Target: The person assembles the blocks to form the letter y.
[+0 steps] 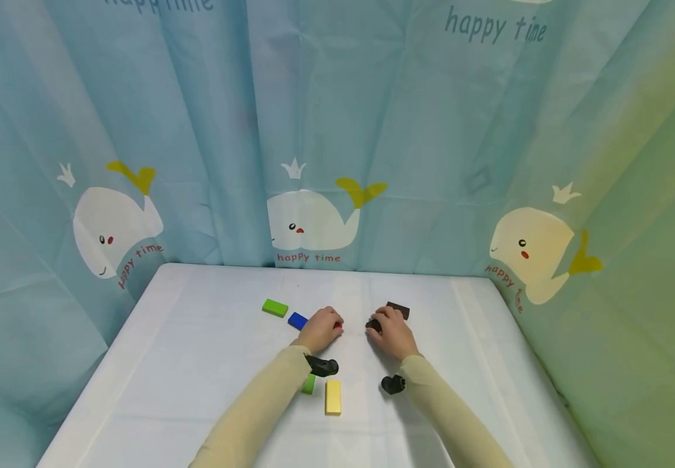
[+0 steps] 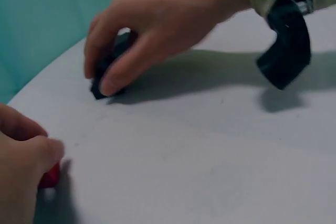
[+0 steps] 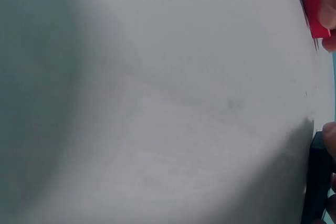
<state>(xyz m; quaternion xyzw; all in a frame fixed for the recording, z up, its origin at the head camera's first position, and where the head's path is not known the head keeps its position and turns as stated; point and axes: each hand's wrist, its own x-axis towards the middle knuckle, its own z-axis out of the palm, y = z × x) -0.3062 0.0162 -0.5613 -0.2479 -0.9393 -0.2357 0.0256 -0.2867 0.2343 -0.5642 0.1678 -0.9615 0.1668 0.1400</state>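
Observation:
My left hand pinches a red block low over the white table; in the head view only a sliver of red shows past the fingers. To its right, my right hand grips a black block between thumb and fingers, close to the tabletop. Just behind the right hand lies a dark brown block, partly covered by the fingers. Beside the left hand is a blue block, its right end hidden by that hand.
A light green block lies at the left, past the blue one. Nearer the front are a green block, half under the left forearm, and a yellow block. Blue whale-print curtains surround the white table's back and sides.

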